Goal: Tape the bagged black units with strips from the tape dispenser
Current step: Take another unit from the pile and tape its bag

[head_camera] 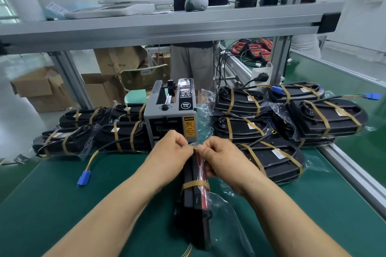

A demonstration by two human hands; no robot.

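Bagged unit (189,204) edge-up on green mat (83,215)

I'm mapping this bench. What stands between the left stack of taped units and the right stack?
The head view shows the grey tape dispenser between the left stack and the right stack.

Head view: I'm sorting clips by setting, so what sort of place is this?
Most likely a factory packing line: a tape dispenser on a green workbench, piles of bagged black units already taped, and cardboard boxes behind.
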